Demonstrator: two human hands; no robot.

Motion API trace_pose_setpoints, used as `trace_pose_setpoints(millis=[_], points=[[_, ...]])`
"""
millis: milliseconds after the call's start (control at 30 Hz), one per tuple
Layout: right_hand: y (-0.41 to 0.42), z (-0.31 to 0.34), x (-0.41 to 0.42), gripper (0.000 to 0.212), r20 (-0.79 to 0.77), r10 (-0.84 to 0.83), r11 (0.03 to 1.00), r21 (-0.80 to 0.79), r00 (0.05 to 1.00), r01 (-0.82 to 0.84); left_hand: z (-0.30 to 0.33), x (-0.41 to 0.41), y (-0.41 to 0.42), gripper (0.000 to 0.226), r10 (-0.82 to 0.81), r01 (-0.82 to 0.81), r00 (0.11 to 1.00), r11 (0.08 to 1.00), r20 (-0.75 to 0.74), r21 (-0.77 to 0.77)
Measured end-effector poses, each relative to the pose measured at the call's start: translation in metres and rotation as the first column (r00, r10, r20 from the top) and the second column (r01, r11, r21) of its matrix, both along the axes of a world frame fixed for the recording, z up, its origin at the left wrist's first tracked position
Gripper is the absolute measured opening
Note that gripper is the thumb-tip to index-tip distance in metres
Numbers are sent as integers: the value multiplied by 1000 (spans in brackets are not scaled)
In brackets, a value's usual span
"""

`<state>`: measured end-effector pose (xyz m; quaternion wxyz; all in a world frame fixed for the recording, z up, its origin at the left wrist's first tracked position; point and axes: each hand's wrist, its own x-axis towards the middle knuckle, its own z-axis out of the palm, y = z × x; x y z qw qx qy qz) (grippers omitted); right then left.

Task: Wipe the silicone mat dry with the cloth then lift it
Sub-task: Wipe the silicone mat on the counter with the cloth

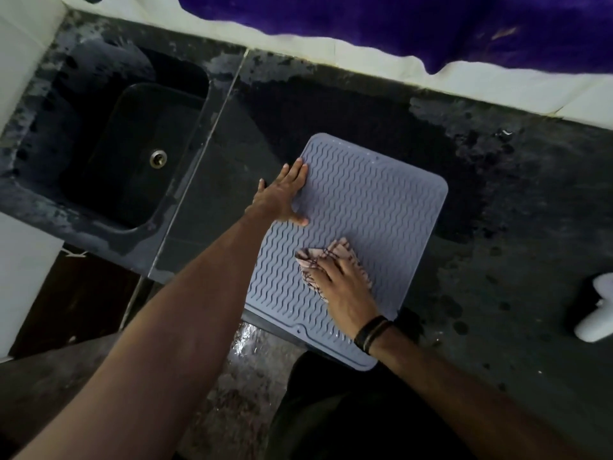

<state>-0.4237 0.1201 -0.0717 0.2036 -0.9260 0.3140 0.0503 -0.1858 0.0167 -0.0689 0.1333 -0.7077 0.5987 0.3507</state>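
Observation:
A grey silicone mat (371,207) with wavy ridges lies flat on the dark stone counter (497,260), its near corner hanging a little over the counter's front edge. My left hand (282,197) rests flat on the mat's left edge, fingers spread, holding nothing. My right hand (345,280) presses a crumpled pale checked cloth (331,255) onto the mat's lower middle; the cloth shows beyond my fingertips and along both sides of the hand. A dark band sits on my right wrist.
A dark sink (132,154) with a metal drain is set into the counter at the left. A white object (597,313) lies at the counter's right edge. Purple fabric (398,24) hangs over the pale wall behind. Wet patches mark the counter beyond the mat.

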Motion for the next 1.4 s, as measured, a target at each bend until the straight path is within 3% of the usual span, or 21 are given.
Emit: trace_pose_setpoints(millis=[100,233,400,667,733,867,933,1067,1167,1300,1400], points=[[-19,15,3,67,88,-47,998,-40,995,51,-1,1,-1,137,1,-1,1000,1000,1,-8],[-71,27,28,62,239,-261,947,-127,935,296,-7,5,0,135,-14,14,1000,999,-17,-33],[-75,8,48,70,22,-288,956,-39,957,289,-16,14,2,132,-52,50,998,997,-33,-61],[17,7,24,64,-32,-181,980,-87,983,178,-15,17,6,128,-59,52,995,995,-79,-87],[12,11,24,66,17,-200,978,-52,980,201,-15,13,15,117,-56,46,997,987,-62,-152],[-17,16,34,67,123,-330,940,-45,936,337,-28,2,78,71,-105,60,991,903,-82,-426],[-29,15,41,68,129,-366,926,-50,922,375,-39,-2,99,64,-85,59,996,900,-40,-433],[-25,6,45,79,71,-323,944,-52,944,327,-48,-7,99,62,-44,63,997,920,57,-388],[5,3,31,74,50,-238,969,-62,970,241,-49,-9,98,63,-29,60,996,926,88,-372],[54,3,4,62,-67,-70,997,40,995,73,-47,-13,97,63,10,18,997,932,77,-362],[57,8,-2,57,-20,-25,999,41,999,25,-47,-13,97,64,18,14,996,931,83,-365]])
